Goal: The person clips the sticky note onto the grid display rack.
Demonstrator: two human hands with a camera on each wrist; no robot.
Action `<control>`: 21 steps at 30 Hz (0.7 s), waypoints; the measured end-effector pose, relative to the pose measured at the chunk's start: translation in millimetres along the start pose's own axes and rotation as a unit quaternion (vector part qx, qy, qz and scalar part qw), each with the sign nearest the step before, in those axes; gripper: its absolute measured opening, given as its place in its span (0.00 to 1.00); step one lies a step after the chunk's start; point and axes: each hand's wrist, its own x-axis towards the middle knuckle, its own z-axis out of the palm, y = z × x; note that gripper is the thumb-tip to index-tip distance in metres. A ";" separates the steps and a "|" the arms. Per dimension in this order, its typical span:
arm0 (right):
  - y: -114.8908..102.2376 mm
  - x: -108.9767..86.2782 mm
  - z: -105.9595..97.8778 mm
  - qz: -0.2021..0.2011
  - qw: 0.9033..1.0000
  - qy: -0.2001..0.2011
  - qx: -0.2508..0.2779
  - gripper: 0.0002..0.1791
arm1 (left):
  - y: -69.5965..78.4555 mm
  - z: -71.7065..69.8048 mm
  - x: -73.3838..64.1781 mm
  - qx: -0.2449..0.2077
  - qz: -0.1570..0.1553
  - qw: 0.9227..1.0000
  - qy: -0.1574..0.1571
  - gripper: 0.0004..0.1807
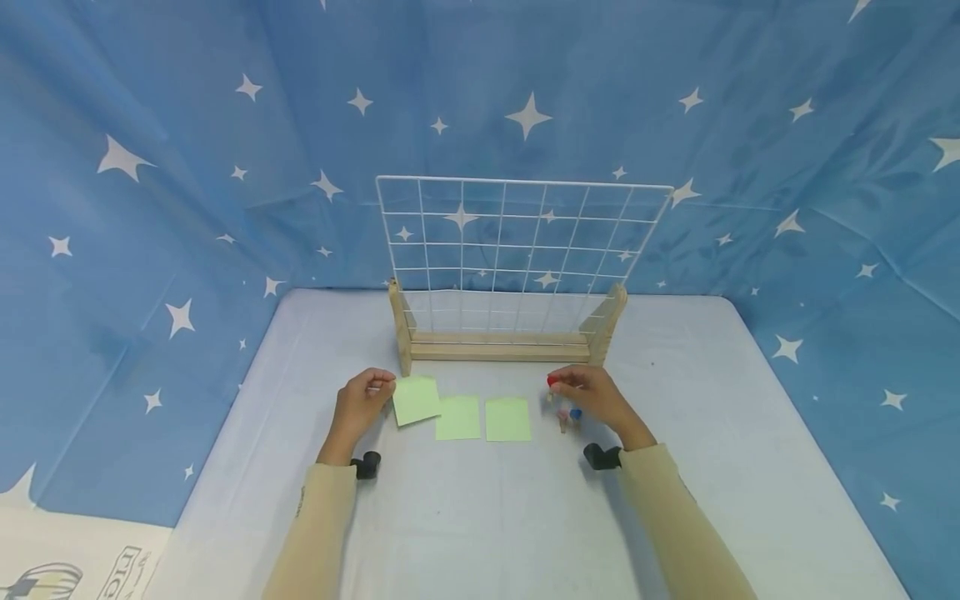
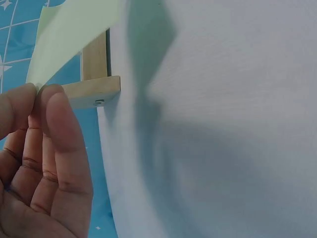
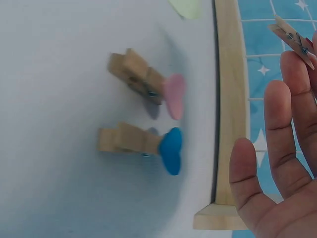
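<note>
Between thumb and fingertip, my left hand (image 1: 362, 408) pinches a corner of a pale green sticky note (image 1: 416, 400), which is lifted and tilted in the left wrist view. Two more green notes, a middle one (image 1: 458, 418) and a right one (image 1: 508, 419), lie flat on the table. My right hand (image 1: 596, 393) pinches a small wooden clothespin (image 3: 293, 40) with a red decoration (image 1: 552, 380). Below that hand are two more wooden clothespins, one with a pink heart (image 3: 174, 96) and one with a blue heart (image 3: 171, 151).
A white wire grid (image 1: 517, 246) stands in a wooden base (image 1: 498, 347) at the back of the white table (image 1: 480, 517). Behind it hangs a blue curtain (image 1: 420, 50) with white stars. A printed cloth or bag (image 1: 82, 554) is at the lower left.
</note>
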 end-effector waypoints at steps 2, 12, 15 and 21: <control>-1.5 1.5 -0.8 -0.011 1.000 0.002 0.006 0.13 | 2.0 -1.0 0.5 0.004 0.004 1.000 0.003 0.10; -15.6 3.4 -5.9 -0.031 0.999 0.006 0.024 0.10 | 11.3 -3.3 1.2 -0.035 0.006 0.999 0.001 0.10; -17.8 4.9 -7.9 -0.040 0.999 0.004 0.028 0.10 | 13.2 -4.5 2.2 -0.051 0.002 0.999 -0.005 0.09; -21.6 7.2 -12.8 -0.056 0.998 -0.003 0.029 0.11 | 16.0 -7.8 2.7 -0.067 0.003 0.998 -0.010 0.09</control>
